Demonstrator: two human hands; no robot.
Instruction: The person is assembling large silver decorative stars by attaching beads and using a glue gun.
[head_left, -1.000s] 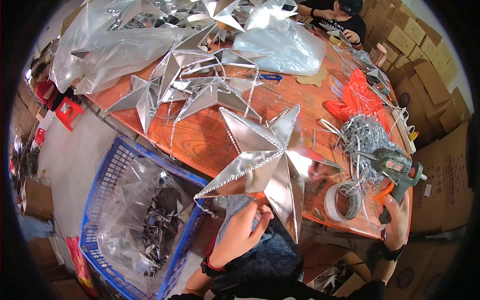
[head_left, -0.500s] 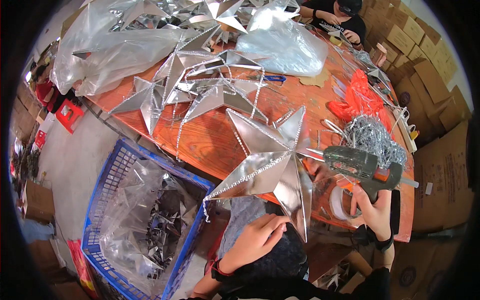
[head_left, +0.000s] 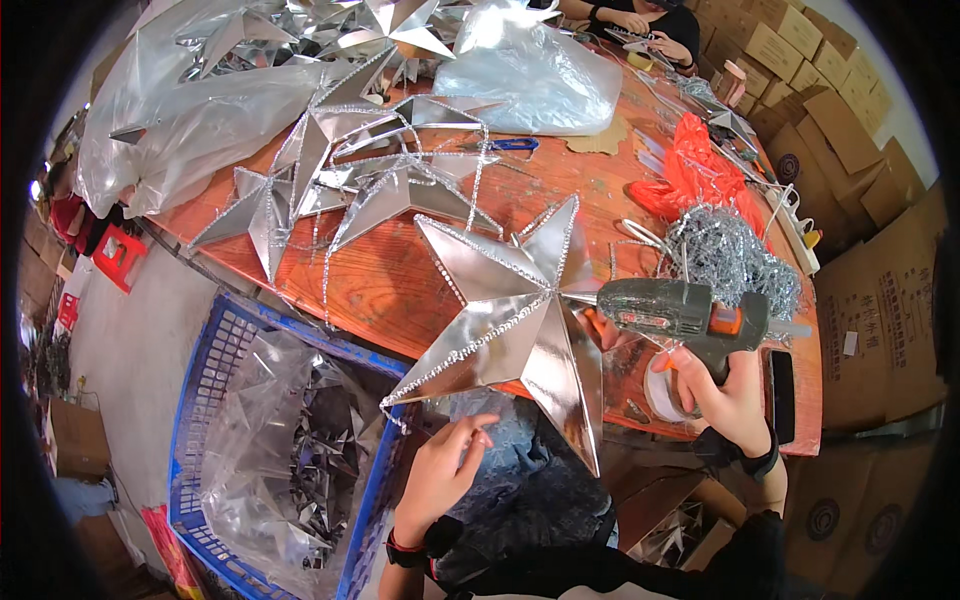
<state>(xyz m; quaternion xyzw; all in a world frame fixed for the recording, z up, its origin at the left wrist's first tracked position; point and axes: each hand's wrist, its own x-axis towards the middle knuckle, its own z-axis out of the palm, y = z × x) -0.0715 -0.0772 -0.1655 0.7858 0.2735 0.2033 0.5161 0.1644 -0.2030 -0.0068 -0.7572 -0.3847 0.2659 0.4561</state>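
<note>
A large silver five-pointed star (head_left: pixel 488 352) juts over the near table edge, with beaded silver trim along several of its ridges. My right hand (head_left: pixel 732 402) grips the handle of a dark green hot glue gun (head_left: pixel 655 307). Its nozzle reaches the middle of the star, at or just above the surface. Below the star's left arm, over my lap, my left hand (head_left: pixel 440 478) has its fingers loosely bent and apart, with nothing visible in them. A loose end of trim hangs from that arm's tip.
More trimmed silver stars (head_left: pixel 395 195) lie farther back beside clear plastic bags (head_left: pixel 535 75). Silver garland (head_left: pixel 725 250), a red plastic bag (head_left: pixel 690 170), a tape roll (head_left: pixel 662 390) and a phone (head_left: pixel 780 395) are on the right. A blue basket (head_left: pixel 190 450) stands at left. Someone works across the table.
My left hand has moved left from beside the star's lower arm, and its fingers have spread. The glue gun has levelled, its nozzle still by the star's middle. The whole view has shifted slightly.
</note>
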